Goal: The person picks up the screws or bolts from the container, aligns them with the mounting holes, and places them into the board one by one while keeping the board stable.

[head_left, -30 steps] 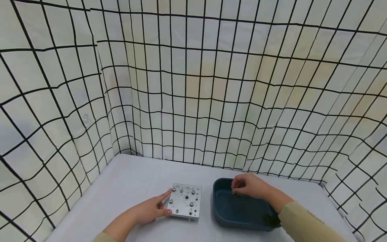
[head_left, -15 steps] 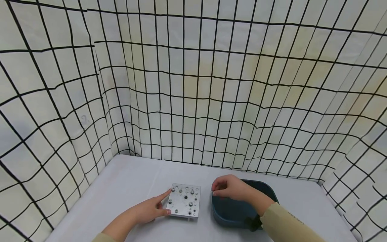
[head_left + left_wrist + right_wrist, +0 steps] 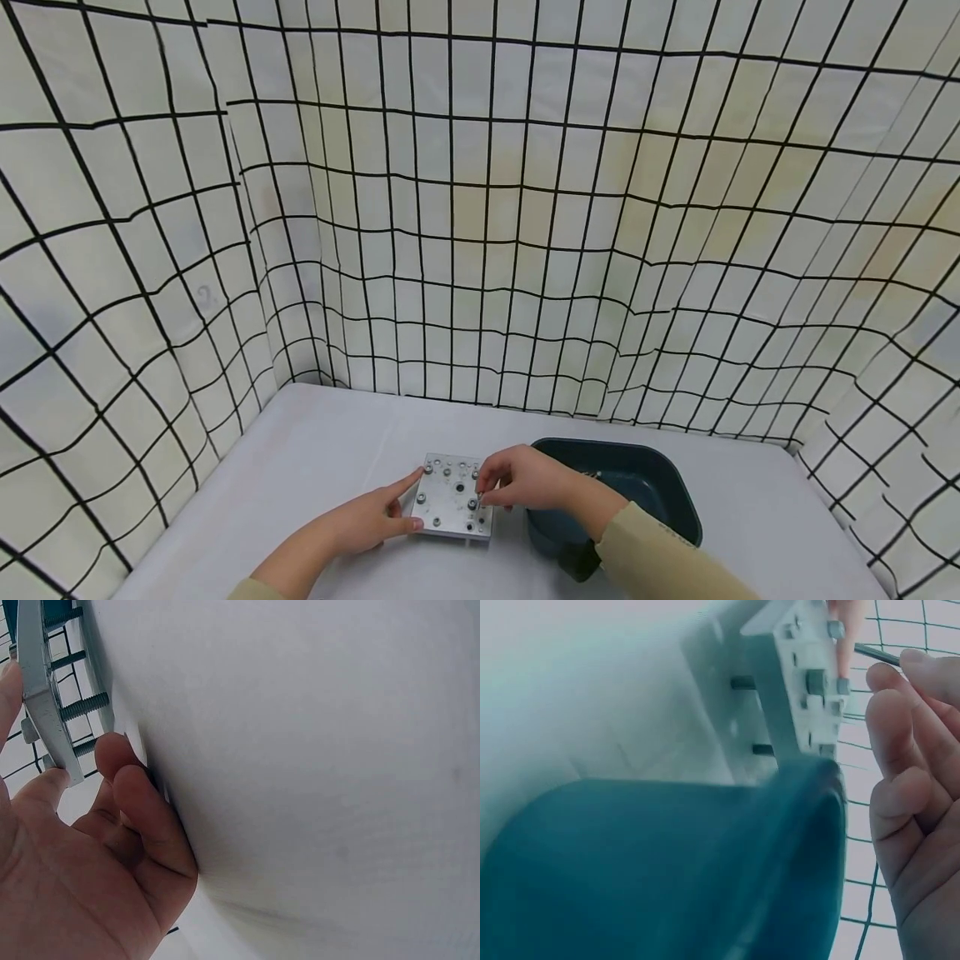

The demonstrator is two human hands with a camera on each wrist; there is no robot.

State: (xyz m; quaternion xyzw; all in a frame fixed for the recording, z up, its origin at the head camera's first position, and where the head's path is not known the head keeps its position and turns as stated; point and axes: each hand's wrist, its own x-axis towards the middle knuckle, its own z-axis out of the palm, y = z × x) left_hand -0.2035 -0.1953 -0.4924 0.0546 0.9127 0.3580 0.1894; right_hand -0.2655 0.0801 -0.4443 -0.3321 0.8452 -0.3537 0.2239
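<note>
A square metal plate (image 3: 444, 487) with several socket-head screws lies on the table; threaded shanks (image 3: 84, 706) stick out of its underside in the left wrist view. My left hand (image 3: 367, 518) holds the plate's left side, index finger at the upper corner and thumb at the lower one, the other fingers curled beside the table. My right hand (image 3: 528, 479) is over the plate's right part. Its thumb and index finger pinch a thin metal pin (image 3: 877, 654), pointing toward the plate, while the remaining fingers are bent.
A dark teal bin (image 3: 663, 471) stands right of the plate, with small metal pieces (image 3: 592, 474) at its far side; the right forearm crosses over it. The white table (image 3: 345, 433) is enclosed by white walls with black grid lines (image 3: 480, 250).
My right hand has come up out of the bin and moved left to the plate, carrying the pin. The left hand keeps its place on the plate.
</note>
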